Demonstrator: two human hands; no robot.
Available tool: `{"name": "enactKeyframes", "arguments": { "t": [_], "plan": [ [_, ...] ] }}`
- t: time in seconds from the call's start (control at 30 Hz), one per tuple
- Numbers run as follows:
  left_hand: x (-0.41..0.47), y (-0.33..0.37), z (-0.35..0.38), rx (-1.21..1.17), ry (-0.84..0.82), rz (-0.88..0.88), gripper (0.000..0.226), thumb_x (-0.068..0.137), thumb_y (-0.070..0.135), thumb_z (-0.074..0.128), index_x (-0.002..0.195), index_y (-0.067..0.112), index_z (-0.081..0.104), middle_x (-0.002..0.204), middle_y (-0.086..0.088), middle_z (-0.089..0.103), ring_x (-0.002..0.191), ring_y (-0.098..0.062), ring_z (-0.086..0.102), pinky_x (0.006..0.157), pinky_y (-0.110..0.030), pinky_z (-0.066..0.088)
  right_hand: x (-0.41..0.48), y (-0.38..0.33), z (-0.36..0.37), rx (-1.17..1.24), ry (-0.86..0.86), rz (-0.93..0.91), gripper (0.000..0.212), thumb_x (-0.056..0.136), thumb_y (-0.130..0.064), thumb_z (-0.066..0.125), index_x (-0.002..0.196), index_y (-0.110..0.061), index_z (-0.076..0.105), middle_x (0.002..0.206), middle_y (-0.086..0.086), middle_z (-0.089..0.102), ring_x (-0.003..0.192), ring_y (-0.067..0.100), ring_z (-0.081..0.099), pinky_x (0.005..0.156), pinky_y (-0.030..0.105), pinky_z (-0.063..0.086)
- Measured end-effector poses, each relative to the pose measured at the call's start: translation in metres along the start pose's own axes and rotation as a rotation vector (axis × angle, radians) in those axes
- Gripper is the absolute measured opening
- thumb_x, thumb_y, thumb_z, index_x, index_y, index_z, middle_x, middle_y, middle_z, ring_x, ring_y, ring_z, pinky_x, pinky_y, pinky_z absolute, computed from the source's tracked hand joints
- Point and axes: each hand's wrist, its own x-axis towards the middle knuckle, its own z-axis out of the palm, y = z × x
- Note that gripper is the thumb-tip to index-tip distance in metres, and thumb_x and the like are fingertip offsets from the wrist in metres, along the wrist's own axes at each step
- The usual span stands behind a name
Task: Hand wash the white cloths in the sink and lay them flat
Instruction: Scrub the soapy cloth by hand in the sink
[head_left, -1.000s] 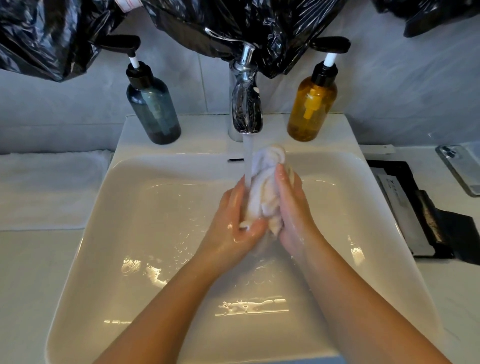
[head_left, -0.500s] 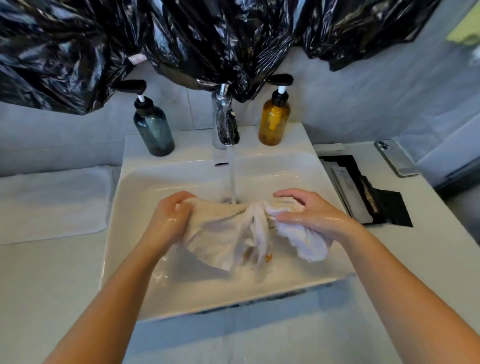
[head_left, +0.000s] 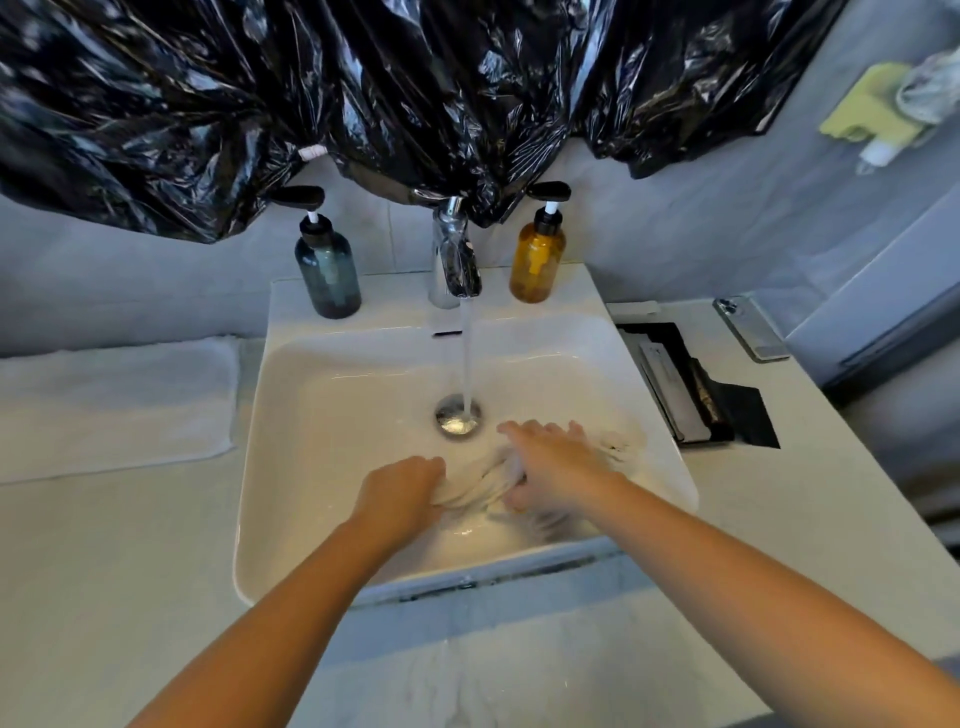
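Black crinkled plastic sheeting (head_left: 415, 93) sagging over the top of one chrome tap (head_left: 454, 260), water running. Two pump bottles flanking the tap: blue-grey bottle (head_left: 327, 275) left, amber bottle (head_left: 537, 262) right. One folded white towel (head_left: 114, 405) left of the glossy white sink (head_left: 322, 415); one phone (head_left: 750, 327) far right. One wet white cloth (head_left: 478, 483) bunched low in the basin: one end gripped in the curled left hand (head_left: 402, 493), the rest pressed under the right hand (head_left: 550, 467), fingers straight and spread

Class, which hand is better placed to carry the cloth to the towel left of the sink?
Probably the left: the left hand grips the cloth by its end and is nearer the towel.
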Motion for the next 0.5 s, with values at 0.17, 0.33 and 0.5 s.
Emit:
{"name": "enactKeyframes", "arguments": {
  "t": [0.17,0.33,0.5],
  "plan": [
    [0.001,0.005,-0.027,-0.532,0.143,-0.092,0.016,0.089,0.01,0.057,0.103,0.017,0.06,0.099,-0.011,0.066,0.09,-0.03,0.061,0.063,-0.029,0.04,-0.008,0.013,-0.003,-0.25,-0.049,0.023,0.046,0.097,-0.022,0.058,0.139,-0.03,0.041,0.127,0.005,0.053,0.118,0.029,0.05,0.101,0.046,0.032],
    [0.007,0.022,-0.031,-0.643,0.076,-0.162,0.016,0.091,0.012,0.054,0.101,0.021,0.062,0.108,-0.011,0.067,0.095,-0.027,0.059,0.072,-0.029,0.042,-0.028,0.035,-0.025,-0.62,-0.242,0.005,0.068,0.093,-0.045,0.061,0.151,-0.032,0.027,0.138,0.007,0.05,0.129,0.028,0.043,0.104,0.047,0.028],
    [0.017,0.037,-0.049,-0.654,0.118,-0.165,0.019,0.091,0.022,0.057,0.109,0.02,0.065,0.109,-0.01,0.067,0.099,-0.03,0.06,0.075,-0.028,0.04,0.001,0.038,-0.013,-0.134,-0.354,-0.093,0.098,0.069,-0.058,0.084,0.146,-0.026,0.034,0.139,0.005,0.048,0.126,0.03,0.046,0.106,0.047,0.039]
  ]
}}
